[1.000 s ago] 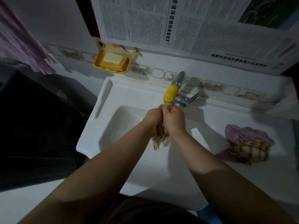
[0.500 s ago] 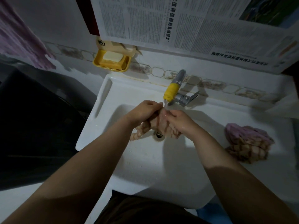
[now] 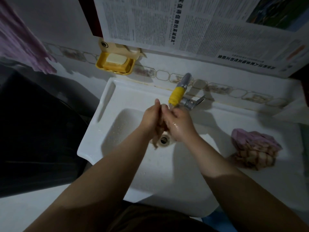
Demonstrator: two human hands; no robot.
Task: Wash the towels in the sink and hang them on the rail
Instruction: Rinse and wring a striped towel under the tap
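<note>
Both hands, left hand [image 3: 151,118] and right hand [image 3: 179,123], grip a small wet towel [image 3: 161,129] between them under the yellow-tipped tap [image 3: 175,97], scrubbing; wringing likely follows. Two more towels [image 3: 255,149] wait well right.

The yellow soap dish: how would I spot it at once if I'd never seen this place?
Start at the white ceramic sink and look up past its back left corner to the tiled wall. Fixed there, below the hanging newspaper sheet, is the yellow plastic soap dish. It alone holds a pale bar of soap; the yellow-sleeved metal tap stands farther right.
</note>
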